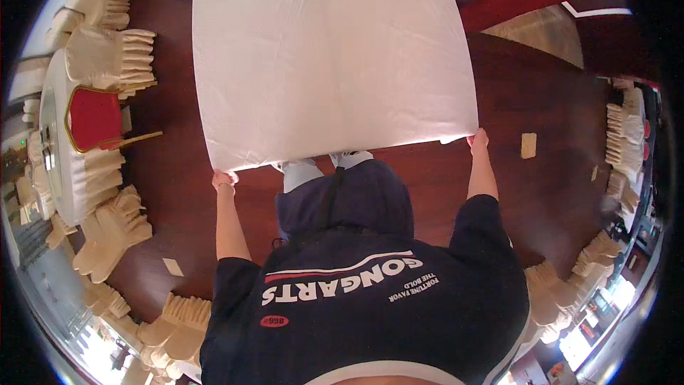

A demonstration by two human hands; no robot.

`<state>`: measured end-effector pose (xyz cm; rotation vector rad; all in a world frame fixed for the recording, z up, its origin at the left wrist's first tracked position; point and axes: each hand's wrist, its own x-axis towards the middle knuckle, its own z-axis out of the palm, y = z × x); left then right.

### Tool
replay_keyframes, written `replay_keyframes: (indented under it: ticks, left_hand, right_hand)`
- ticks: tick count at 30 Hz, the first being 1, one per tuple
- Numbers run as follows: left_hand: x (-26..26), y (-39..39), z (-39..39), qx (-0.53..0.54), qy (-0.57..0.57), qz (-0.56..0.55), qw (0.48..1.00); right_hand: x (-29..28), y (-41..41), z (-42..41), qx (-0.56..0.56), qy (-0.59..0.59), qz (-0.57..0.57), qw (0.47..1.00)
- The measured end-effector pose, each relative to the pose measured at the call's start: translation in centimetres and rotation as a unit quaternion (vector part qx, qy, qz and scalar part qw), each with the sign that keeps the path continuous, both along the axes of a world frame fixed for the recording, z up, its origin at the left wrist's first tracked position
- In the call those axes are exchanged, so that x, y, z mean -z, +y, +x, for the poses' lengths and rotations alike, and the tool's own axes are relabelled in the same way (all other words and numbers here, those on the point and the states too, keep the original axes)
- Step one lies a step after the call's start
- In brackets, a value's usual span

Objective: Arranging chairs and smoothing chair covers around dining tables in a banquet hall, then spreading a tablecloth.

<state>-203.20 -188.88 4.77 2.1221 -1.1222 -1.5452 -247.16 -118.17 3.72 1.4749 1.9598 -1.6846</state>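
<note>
A large white cloth stretches out in front of me, lightly creased, its far end running past the top of the view. My left hand grips its near left corner. At the near right corner, my right hand pinches the cloth's edge, where a small fold hangs. The near edge runs between both hands, slightly higher on the right, above my feet. Both arms are spread wide.
Cream-covered chairs and a round table with a white cloth stand at the left, beside a red-backed chair with a gold frame. More covered chairs line the right. Dark red wooden floor surrounds me.
</note>
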Motion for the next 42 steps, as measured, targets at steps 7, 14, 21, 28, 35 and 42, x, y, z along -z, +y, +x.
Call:
replay_keyframes:
  ticks: [7, 14, 21, 28, 35, 42]
  left_hand:
    - [-0.1, 0.6, 1.5, 0.274, -0.211, -0.299, 0.889]
    - [-1.4, 0.3, -0.7, 0.022, 0.003, 0.047, 0.999]
    - [-1.0, 0.5, -2.2, 0.049, 0.033, -0.080, 0.995]
    - [-1.6, 0.0, 3.0, 0.036, 0.022, -0.148, 0.988]
    - [0.5, -0.5, 4.7, 0.049, -0.166, -0.144, 0.974]
    - [-0.8, -0.1, 1.5, 0.104, -0.228, 0.004, 0.968]
  right_hand:
    - [-4.4, -2.8, 1.1, -0.304, -0.119, 0.456, 0.828]
    - [-6.8, -1.7, 4.7, -0.309, -0.137, 0.463, 0.819]
    - [-2.7, 2.7, 4.3, -0.364, -0.185, 0.438, 0.801]
    - [-6.7, -2.6, 5.3, -0.346, -0.180, 0.458, 0.799]
    - [-5.0, -2.6, 3.4, -0.401, -0.184, 0.489, 0.753]
    - [-4.3, -1.9, 5.3, -0.373, -0.151, 0.471, 0.785]
